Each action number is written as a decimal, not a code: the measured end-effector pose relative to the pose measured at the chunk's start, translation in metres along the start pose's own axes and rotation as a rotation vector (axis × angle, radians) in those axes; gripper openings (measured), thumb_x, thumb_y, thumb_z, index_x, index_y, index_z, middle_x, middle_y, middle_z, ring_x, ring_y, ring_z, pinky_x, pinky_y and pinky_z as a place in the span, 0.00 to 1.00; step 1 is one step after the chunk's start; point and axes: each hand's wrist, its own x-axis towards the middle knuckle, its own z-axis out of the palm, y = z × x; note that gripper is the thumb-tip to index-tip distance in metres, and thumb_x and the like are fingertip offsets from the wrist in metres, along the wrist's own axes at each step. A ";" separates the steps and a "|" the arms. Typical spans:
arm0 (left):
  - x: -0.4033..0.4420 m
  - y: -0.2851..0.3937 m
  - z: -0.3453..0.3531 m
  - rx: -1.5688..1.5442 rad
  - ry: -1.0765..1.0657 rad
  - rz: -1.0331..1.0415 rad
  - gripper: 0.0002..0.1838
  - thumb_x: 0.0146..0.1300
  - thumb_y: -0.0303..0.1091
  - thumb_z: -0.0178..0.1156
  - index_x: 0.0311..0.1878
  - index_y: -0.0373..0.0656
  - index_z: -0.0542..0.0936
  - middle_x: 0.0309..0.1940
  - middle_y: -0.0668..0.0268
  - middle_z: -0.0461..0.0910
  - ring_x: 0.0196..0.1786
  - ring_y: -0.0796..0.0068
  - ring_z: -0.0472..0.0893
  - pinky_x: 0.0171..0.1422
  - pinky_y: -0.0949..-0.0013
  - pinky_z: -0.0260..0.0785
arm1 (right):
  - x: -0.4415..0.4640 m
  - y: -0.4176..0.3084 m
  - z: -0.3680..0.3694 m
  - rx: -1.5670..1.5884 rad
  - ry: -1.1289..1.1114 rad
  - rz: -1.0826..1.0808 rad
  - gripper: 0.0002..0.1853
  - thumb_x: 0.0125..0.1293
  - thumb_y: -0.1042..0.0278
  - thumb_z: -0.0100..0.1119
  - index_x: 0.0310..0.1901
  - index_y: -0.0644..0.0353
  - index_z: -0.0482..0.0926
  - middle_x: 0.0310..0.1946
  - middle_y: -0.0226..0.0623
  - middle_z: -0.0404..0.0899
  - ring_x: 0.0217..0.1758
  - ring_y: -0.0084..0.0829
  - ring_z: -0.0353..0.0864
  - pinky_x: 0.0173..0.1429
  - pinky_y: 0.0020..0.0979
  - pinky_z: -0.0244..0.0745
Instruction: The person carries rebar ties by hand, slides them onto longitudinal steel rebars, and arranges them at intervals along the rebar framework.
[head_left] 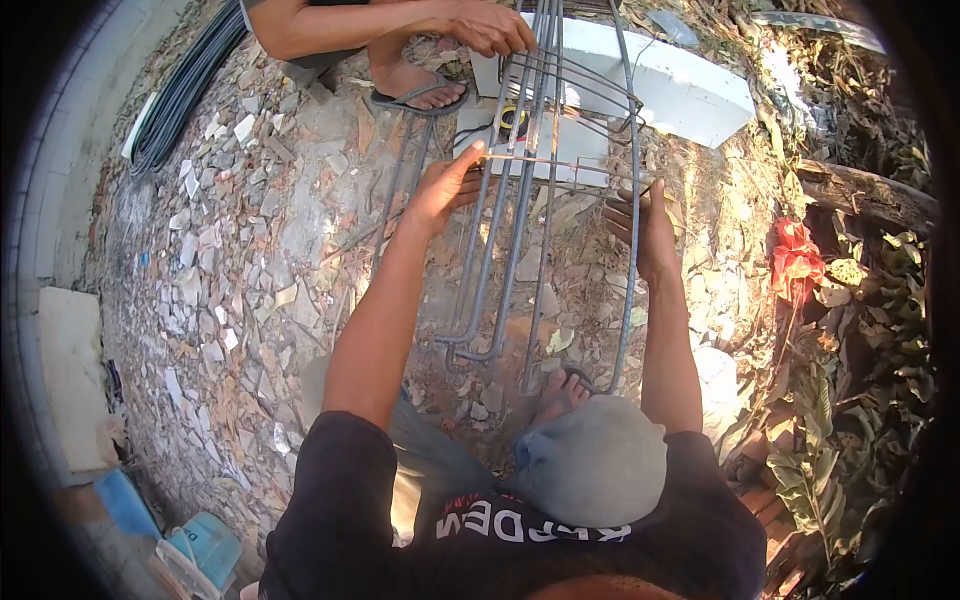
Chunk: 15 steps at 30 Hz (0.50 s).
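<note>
- The black short-sleeved shirt (pixel 330 500) bears large white capitals, upside down here; "DEN" seems legible, the rest hidden behind the knee in faded grey-blue cloth (pixel 600 465). Smaller red lettering is unreadable.
- On the ground, the pale blue plastic container (pixel 205 548) shows dark marking too small to read.
- The wearer's bare foot (pixel 560 395) is partly covered by the knee.
- The long grey ribbed steel bars (pixel 525 220) run away from the wearer, hooked near ends above the ground, far ends cut off by the picture.
- The left hand (pixel 445 195), arm stretched forward, has its thumb raised and fingers curled, pinching one end of the thin rust-brown wire stirrup (pixel 535 159).
- The right hand (pixel 645 230), thumb up, closes on the stirrup's other end; its fingers are partly hidden by the outer bar.
- The stirrup lies across the bars, over the near edge of the white rectangular slabs (pixel 660 75).
- Behind the bars, a round yellow-and-black object (pixel 514 122) is hard to identify.
- Beyond, a co-worker's hand (pixel 490 28) bends over the bars, head and torso out of view.
</note>
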 end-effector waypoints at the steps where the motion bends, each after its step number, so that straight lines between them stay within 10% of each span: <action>1: -0.003 0.003 0.001 0.025 0.012 -0.008 0.42 0.66 0.69 0.64 0.63 0.35 0.81 0.54 0.59 0.84 0.57 0.66 0.85 0.63 0.60 0.76 | 0.001 0.005 -0.001 -0.014 -0.007 0.025 0.54 0.74 0.20 0.36 0.73 0.74 0.66 0.67 0.61 0.74 0.67 0.50 0.79 0.72 0.47 0.74; 7: -0.015 0.011 0.000 0.133 0.058 -0.033 0.53 0.64 0.76 0.60 0.75 0.36 0.69 0.71 0.50 0.73 0.74 0.54 0.72 0.73 0.52 0.69 | 0.029 -0.004 -0.022 -0.016 0.289 -0.193 0.42 0.75 0.30 0.51 0.73 0.63 0.71 0.63 0.48 0.80 0.61 0.42 0.82 0.62 0.43 0.79; 10: -0.011 0.011 -0.013 0.221 0.115 0.018 0.54 0.63 0.76 0.61 0.77 0.37 0.69 0.72 0.49 0.71 0.67 0.49 0.77 0.70 0.54 0.73 | 0.048 -0.041 -0.023 -0.106 0.257 -0.320 0.33 0.75 0.44 0.61 0.69 0.63 0.76 0.56 0.46 0.83 0.57 0.38 0.85 0.58 0.40 0.82; 15: -0.048 0.041 -0.011 0.500 0.155 0.137 0.52 0.66 0.69 0.65 0.78 0.33 0.67 0.70 0.46 0.75 0.73 0.56 0.74 0.71 0.59 0.69 | 0.103 -0.076 -0.013 -0.294 0.149 -0.442 0.21 0.77 0.59 0.61 0.61 0.66 0.82 0.49 0.42 0.85 0.46 0.33 0.88 0.47 0.34 0.86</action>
